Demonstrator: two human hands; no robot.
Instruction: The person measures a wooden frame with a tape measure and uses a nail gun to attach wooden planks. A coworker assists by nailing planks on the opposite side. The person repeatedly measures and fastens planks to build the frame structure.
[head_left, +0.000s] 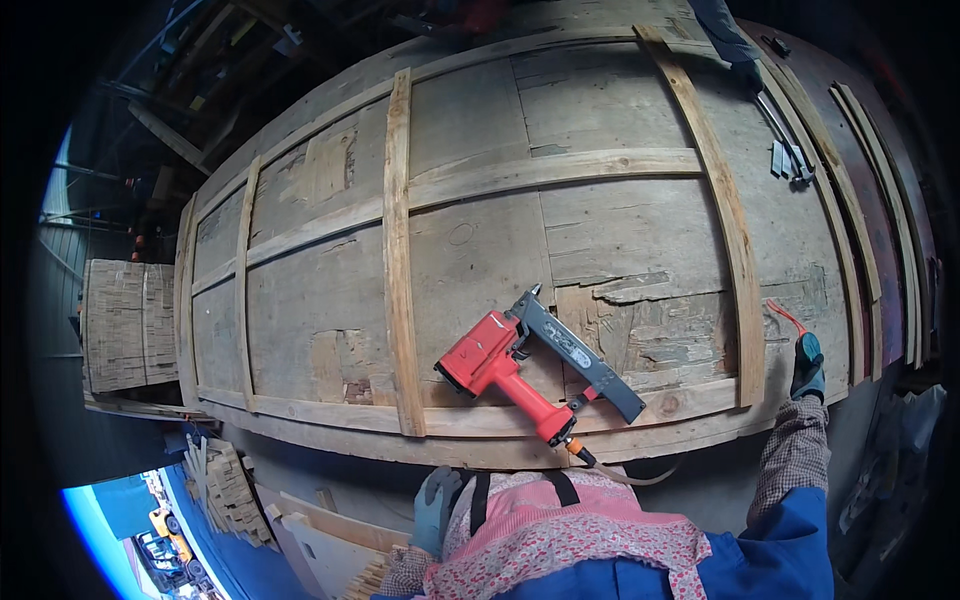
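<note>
A dark teal glove covers my right hand, closed over the panel's right front edge. From its fingertips sticks out a slim, curved red thing, whose kind I cannot make out. My left hand, in a pale blue-grey glove, hangs at the front edge beside my pink apron, its fingers stretched and holding nothing. Between the hands, a red and grey pneumatic nail gun lies across the front batten, its air hose running off toward me. Beneath it spreads a large worn plywood panel framed with wooden battens.
At the far right, a co-worker's gloved hand holds a hammer near metal nail strips. Loose slats lie along the right side. Stacked timber stands left; wood pieces and boards sit lower left.
</note>
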